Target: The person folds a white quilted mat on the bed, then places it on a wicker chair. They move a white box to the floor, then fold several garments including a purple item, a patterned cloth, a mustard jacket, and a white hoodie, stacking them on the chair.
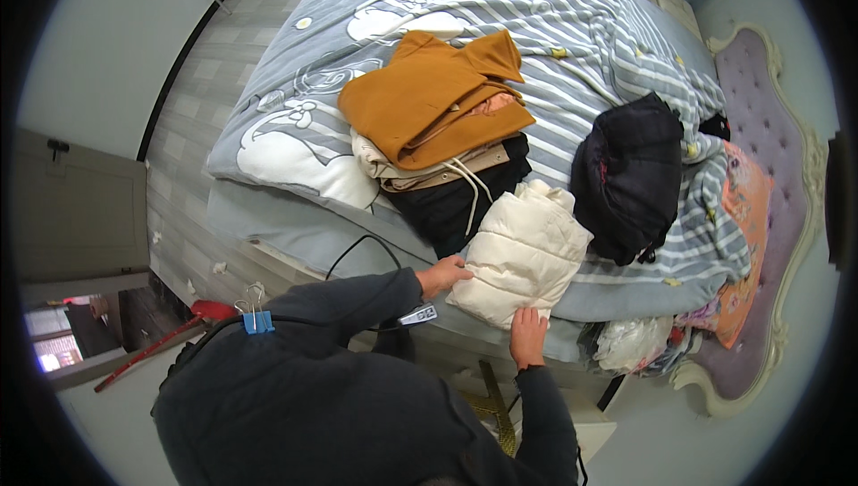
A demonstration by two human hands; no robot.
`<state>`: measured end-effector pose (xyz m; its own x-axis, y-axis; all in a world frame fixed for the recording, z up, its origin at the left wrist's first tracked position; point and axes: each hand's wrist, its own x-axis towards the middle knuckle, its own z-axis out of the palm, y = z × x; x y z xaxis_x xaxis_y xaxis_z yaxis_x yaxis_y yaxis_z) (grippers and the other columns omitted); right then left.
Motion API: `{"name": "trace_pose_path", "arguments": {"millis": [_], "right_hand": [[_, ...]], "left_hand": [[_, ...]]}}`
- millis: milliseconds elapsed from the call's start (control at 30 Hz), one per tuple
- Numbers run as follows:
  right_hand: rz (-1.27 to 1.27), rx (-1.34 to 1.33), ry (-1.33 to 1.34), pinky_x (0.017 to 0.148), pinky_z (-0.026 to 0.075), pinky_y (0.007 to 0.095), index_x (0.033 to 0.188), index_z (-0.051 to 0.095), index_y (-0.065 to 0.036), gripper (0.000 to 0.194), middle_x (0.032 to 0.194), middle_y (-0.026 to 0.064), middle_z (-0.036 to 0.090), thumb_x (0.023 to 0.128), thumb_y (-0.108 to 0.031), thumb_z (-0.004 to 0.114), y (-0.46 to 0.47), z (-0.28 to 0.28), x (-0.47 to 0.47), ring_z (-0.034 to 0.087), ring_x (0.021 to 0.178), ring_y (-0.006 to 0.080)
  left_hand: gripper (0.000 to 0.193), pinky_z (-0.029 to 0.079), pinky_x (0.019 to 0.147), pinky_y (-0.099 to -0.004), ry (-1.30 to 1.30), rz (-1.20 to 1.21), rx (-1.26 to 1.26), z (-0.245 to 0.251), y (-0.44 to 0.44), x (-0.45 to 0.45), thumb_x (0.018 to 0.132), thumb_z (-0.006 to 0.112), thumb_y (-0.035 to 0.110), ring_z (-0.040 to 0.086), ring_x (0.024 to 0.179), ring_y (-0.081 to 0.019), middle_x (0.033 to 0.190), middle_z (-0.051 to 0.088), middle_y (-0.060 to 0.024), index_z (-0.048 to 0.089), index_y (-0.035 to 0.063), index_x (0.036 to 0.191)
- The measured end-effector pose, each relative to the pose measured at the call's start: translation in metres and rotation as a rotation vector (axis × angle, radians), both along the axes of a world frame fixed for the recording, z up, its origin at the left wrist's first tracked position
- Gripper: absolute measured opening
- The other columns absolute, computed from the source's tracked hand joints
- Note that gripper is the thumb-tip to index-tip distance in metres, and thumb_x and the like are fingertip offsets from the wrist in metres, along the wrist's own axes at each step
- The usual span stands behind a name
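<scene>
A cream quilted puffer jacket (pixel 523 244), folded into a compact bundle, lies at the near edge of the bed. My left hand (pixel 444 277) grips its left edge, with part of the fingers hidden at the fabric. At the near right corner, my right hand (pixel 528 337) has its fingers over the edge; the thumb is out of sight. Just beyond and to the left is a pile of folded clothes: a mustard-brown coat (pixel 429 104) on top, a beige garment with a pale drawstring (pixel 462 174) below it, and a black garment (pixel 436 214) at the bottom.
A bunched black garment or bag (pixel 630 177) sits right of the jacket on the striped blanket (pixel 563 90). Plastic bags (pixel 633 345) lie by the orange floral pillow (pixel 747 231) and tufted headboard (pixel 771 130). A black cable (pixel 365 239) loops near my left forearm.
</scene>
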<state>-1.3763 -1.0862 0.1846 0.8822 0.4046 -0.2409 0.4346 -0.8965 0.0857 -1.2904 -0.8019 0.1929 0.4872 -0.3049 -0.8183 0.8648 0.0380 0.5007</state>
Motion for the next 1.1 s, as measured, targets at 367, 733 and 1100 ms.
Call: {"name": "trace_pose_path", "arguments": {"millis": [367,733,1100], "right_hand": [[-0.571,0.678,0.056,0.082,0.049,0.0382,0.108,0.061,0.001,0.027,0.099,0.0141,0.065,0.084,-0.01,0.067,0.081,0.076,0.05,0.062,0.09,0.0281],[-0.72,1.411,0.048,0.078,0.05,0.0277,0.107,0.059,0.007,0.031,0.095,0.0081,0.064,0.088,-0.015,0.07,0.308,0.071,0.3,0.061,0.087,0.0147],[-0.994,1.24,-0.265,0.056,0.045,0.0321,0.098,0.056,0.0,0.034,0.087,0.006,0.059,0.076,-0.013,0.079,0.302,-0.037,0.428,0.056,0.071,0.0147]], "left_hand": [[0.013,0.052,0.066,-0.0271,-0.541,0.74,0.057,0.044,0.22,0.066,0.087,0.062,0.009,0.063,0.072,-0.0146,0.086,0.066,-0.006,0.061,0.0035,0.099],[0.051,0.045,0.095,-0.0324,-0.533,0.558,0.371,-0.002,0.338,0.179,0.086,0.068,0.017,0.056,0.11,-0.0216,0.119,0.059,-0.0134,0.051,-0.0048,0.129],[0.076,0.043,0.102,-0.0373,-0.608,0.112,0.568,-0.012,0.348,0.311,0.083,0.073,0.024,0.052,0.124,-0.0318,0.137,0.05,-0.0243,0.036,-0.0079,0.14]]}}
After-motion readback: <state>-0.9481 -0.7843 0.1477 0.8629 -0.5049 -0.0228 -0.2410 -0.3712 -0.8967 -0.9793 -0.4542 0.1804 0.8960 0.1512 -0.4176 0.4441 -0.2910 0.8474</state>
